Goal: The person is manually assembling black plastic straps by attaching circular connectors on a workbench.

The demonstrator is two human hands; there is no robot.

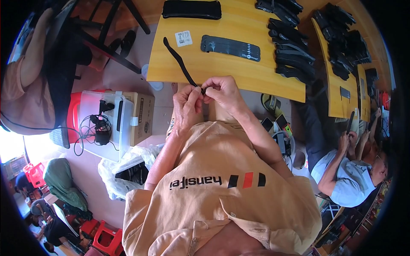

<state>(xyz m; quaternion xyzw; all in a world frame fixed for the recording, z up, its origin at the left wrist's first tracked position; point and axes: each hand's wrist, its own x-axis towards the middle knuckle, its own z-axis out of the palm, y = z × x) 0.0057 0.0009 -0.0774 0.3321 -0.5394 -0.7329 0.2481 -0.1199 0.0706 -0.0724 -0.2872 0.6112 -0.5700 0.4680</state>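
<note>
Pinching a thin black strap [181,63] near its low end, the left hand [188,103] has its thumb and fingers pressed together. The right hand [226,96] is just beside it, and its thumb and fingers pinch the same end of the strap. The small bit between the fingertips is mostly hidden, so I cannot tell its shape. The rest of the strap goes up and away from the left hand, a bit to the left, over the yellow table [239,77]. I cannot tell if it touches the table.

Past the left hand, near the strap's far tip, a small white label [183,39] lies flat. Past the right hand there is a dark gray flat piece [230,48] with pale marks on it. Farther off, past both hands, is a flat black case [191,9]. To the right of the right hand, on the same table, sit piles of black things [294,57].

Well to the left of the left hand is a clear box [125,128] with black cords [102,137], next to a brown cardboard box [143,119]. Far to the right of the right hand sits a person in a light blue shirt [348,179].
</note>
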